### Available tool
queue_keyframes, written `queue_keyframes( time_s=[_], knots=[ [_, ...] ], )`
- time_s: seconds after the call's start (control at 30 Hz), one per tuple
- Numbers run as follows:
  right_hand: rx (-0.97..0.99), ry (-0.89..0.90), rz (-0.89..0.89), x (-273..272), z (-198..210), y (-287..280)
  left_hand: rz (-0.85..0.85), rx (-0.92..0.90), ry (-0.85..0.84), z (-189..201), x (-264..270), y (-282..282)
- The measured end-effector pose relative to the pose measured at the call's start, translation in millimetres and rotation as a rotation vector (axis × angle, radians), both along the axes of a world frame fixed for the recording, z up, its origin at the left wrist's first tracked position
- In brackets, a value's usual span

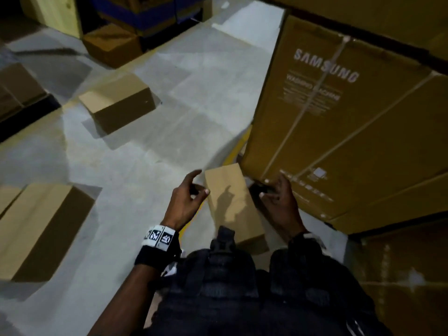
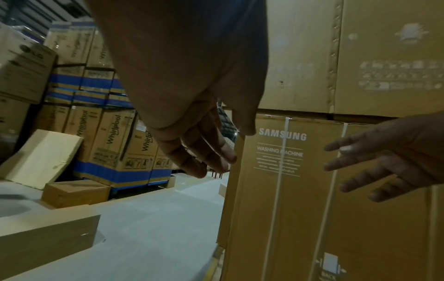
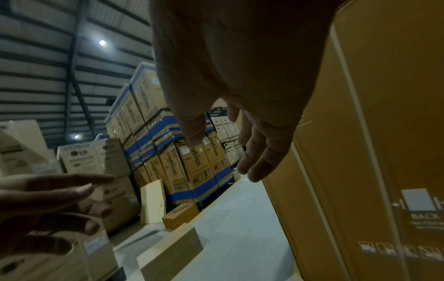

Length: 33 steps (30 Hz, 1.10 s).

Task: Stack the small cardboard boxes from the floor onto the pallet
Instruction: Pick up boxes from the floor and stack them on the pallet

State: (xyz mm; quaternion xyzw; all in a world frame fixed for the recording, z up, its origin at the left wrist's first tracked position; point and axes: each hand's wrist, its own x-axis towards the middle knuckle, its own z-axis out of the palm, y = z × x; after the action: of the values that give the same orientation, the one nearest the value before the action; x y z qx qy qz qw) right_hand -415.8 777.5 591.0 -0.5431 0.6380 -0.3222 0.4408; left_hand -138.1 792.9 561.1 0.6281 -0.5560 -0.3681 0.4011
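Observation:
A small plain cardboard box [image 1: 231,202] lies on the grey floor just in front of me, close against a big Samsung carton. My left hand [image 1: 200,181] hovers at the box's left edge with fingers spread and loosely bent, holding nothing. On the box's right side my right hand [image 1: 270,186] is also open and holding nothing. Whether either hand touches the box I cannot tell. The wrist views show the left hand [image 2: 230,148] and right hand [image 3: 223,157] with fingers extended; this box is out of their sight. More small boxes [image 1: 118,105] [image 1: 41,229] lie on the floor to the left.
The tall Samsung washing machine carton [image 1: 339,117] walls off the right side. At far left, boxes sit on a dark platform [image 1: 26,115]. Another small box [image 1: 111,44] lies farther back near stacked Whirlpool cartons [image 2: 115,136]. Open grey floor [image 1: 181,105] stretches ahead.

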Motion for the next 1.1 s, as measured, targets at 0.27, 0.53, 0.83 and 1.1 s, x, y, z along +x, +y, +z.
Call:
queue_keyframes(
  time_s=[0.27, 0.53, 0.83, 1.1],
  knots=[
    [0.108, 0.132, 0.229, -27, -52, -107, 0.063, 0.144, 0.015, -54, -50, -67],
    [0.385, 0.301, 0.523, -55, -184, -184, 0.284, 0.424, -0.077, -144, -95, -63],
    [0.571, 0.411, 0.643, -84, -376, -224, 0.356, 0.757, -0.034, -310, -171, -66],
    [0.581, 0.489, 0.593, -111, -518, -219, 0.341, 0.855, -0.107, -466, -213, -96]
  ],
)
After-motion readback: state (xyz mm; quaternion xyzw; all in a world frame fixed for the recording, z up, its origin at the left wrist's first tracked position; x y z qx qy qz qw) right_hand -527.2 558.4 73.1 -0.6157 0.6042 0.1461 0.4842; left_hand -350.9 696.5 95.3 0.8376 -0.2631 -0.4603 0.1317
